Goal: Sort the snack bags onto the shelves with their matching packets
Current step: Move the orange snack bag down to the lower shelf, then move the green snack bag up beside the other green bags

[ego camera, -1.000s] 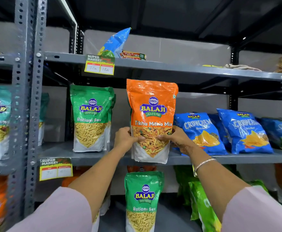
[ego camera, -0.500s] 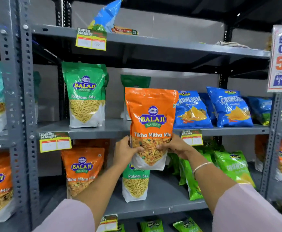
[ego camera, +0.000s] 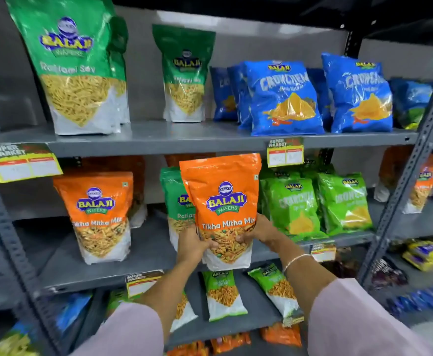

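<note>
I hold an orange Tikha Mitha Mix bag upright in front of the middle shelf. My left hand grips its lower left edge and my right hand its lower right. A matching orange Tikha Mitha Mix bag stands on that shelf to the left. Directly behind the held bag a green Ratlami Sev bag stands, partly hidden. More green Ratlami Sev bags stand on the upper shelf.
Blue Crunchem bags fill the upper shelf's right side, light green Crunchem bags the middle shelf's right. Small green packets lie on the lower shelf. Price tags hang on shelf edges. A slotted grey upright stands at right.
The orange bag and both hands have come down from the upper shelf level to the middle shelf. The view has tilted down and moved closer to the shelves.
</note>
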